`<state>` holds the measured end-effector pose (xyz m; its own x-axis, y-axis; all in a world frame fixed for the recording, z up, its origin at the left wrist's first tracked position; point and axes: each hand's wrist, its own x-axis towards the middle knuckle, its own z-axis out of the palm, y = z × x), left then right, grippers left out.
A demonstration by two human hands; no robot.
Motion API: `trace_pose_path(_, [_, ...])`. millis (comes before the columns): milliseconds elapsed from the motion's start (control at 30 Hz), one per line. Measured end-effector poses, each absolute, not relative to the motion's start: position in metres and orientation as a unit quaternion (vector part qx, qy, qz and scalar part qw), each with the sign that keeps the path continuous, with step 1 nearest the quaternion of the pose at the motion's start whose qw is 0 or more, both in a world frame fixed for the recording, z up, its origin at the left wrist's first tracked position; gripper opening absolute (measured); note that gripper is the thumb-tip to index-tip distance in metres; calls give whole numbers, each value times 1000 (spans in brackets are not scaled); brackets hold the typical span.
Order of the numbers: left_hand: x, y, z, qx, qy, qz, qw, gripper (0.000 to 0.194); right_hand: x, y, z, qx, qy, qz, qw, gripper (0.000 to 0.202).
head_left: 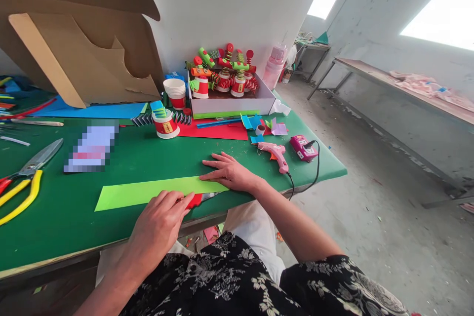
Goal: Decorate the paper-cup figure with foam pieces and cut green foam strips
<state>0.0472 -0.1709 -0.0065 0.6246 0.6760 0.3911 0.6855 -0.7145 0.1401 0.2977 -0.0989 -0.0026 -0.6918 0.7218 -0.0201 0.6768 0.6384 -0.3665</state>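
Note:
A bright green paper strip (137,191) lies lengthwise near the front edge of the green table. My left hand (163,217) is closed around a red-handled utility knife (194,201), held low at the strip's near edge. Its blade points right, toward the strip's right end. My right hand (231,173) lies flat with fingers spread, pressing on the right end of the strip. Beyond the strip stands a red and white paper cup (165,126) with folded dark paper arms and blue-green folded paper on top.
A pink glue gun (274,153) and a magenta power socket (303,148) sit right, their cords crossing the table edge. Large yellow-handled shears (29,177) and a blurred phone (92,147) lie left. Behind are stacked cups (175,90) and a white box (229,106) of paper figures.

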Motion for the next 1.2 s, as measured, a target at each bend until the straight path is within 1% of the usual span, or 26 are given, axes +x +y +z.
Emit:
trace_pose_path(400, [53, -171, -6, -900, -384, -208, -9, 32, 298, -99, -5, -385, -903, 177, 72, 36])
trace_pose_path(600, [54, -185, -9, -912, -330, -220, -102, 35, 299, -98, -4, -391, -900, 179, 69, 36])
trace_pose_path(667, [49, -192, -9, -912, -321, -232, -107, 38, 299, -98, -3, -385, -902, 181, 73, 36])
trace_pose_path(733, [36, -194, -8, -898, -342, -262, -91, 36, 300, -99, -3, -377, -905, 182, 79, 37])
trace_pose_path(800, [13, -192, -6, -868, -398, -292, -53, 31, 302, -99, -5, -374, -905, 179, 89, 38])
trace_pose_path(900, [-41, -186, 3, -790, -533, -300, 40, 29, 305, -95, -11, -375, -903, 174, 118, 39])
trace_pose_path(967, [-80, -183, 14, -718, -628, -279, 112, 34, 307, -91, -14, -367, -905, 174, 127, 38])
trace_pose_path(1033, [-115, -180, 28, -637, -711, -235, 181, 41, 307, -90, -15, -362, -907, 172, 131, 37])
trace_pose_path(1100, [-140, -174, 41, -553, -785, -151, 235, 49, 307, -91, -15, -362, -907, 168, 134, 37])
trace_pose_path(1200, [-167, -162, 48, -495, -843, -33, 209, 54, 304, -94, -13, -369, -905, 158, 141, 37])
